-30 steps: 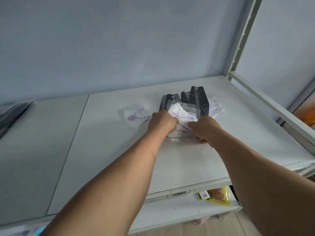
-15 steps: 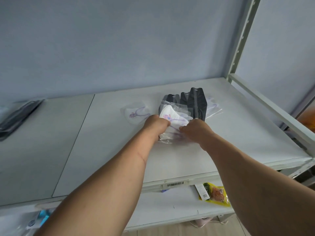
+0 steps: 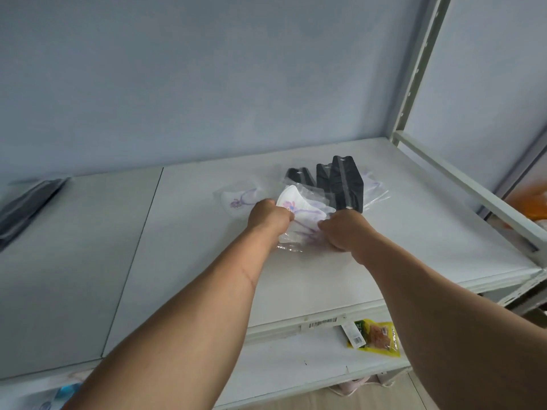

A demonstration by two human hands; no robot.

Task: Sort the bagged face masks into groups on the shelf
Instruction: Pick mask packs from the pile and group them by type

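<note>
Both hands meet over a pile of clear-bagged masks on the white shelf (image 3: 207,261). My left hand (image 3: 268,217) grips the left edge of a bagged white mask (image 3: 296,202) with a pink and purple print. My right hand (image 3: 344,230) pinches the bags at the right side of the same bundle. Just behind stand several bagged black masks (image 3: 343,184), leaning together, with another clear bag under their right side. One more bagged white printed mask (image 3: 236,201) lies flat alone to the left of my left hand.
A dark bagged bundle (image 3: 26,205) lies at the shelf's far left. The white metal upright and rail (image 3: 461,179) bound the shelf on the right. On the lower shelf lies a yellow snack packet (image 3: 374,338). A blue wall stands behind.
The view has shifted a little, so the pile sits lower and nearer. Both hands have stayed on the white mask bags, drawing them slightly toward me.
</note>
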